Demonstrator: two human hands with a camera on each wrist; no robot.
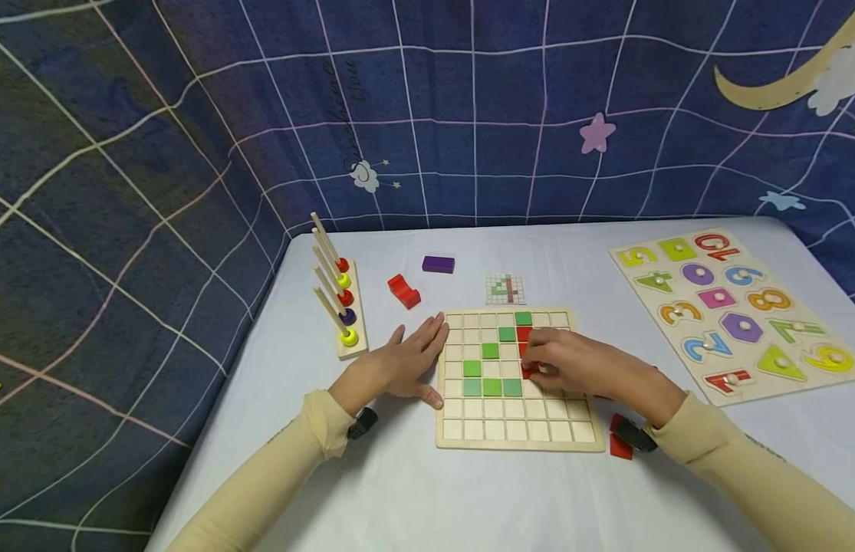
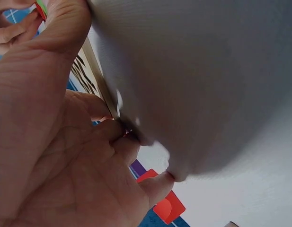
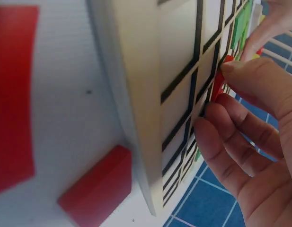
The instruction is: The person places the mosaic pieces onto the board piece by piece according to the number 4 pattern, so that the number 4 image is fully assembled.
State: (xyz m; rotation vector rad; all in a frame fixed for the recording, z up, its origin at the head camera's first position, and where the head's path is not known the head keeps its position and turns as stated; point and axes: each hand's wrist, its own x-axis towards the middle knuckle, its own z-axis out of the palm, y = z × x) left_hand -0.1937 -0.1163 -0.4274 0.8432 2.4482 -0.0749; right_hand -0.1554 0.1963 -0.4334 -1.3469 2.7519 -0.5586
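A wooden grid board (image 1: 506, 445) lies flat on the white table. Several green tiles (image 1: 492, 387) sit in its cells in a stepped line and a row, and red tiles (image 1: 524, 333) run down a column beside them. My right hand (image 1: 575, 362) pinches a red tile (image 3: 218, 84) between thumb and fingers at the lower end of that column, partly hiding it in the head view. With fingers spread, my left hand (image 1: 408, 366) rests against the board's left edge. Loose red tiles (image 1: 621, 447) lie right of the board, partly under the right wrist.
Behind the board is a small pattern card (image 1: 504, 289). A red curved block (image 1: 403, 292) and a purple block (image 1: 438, 264) lie back left, near a peg stand (image 1: 351, 349) with coloured rings. A number-and-shape puzzle board (image 1: 682, 341) lies at right. A dark patterned cloth hangs behind.
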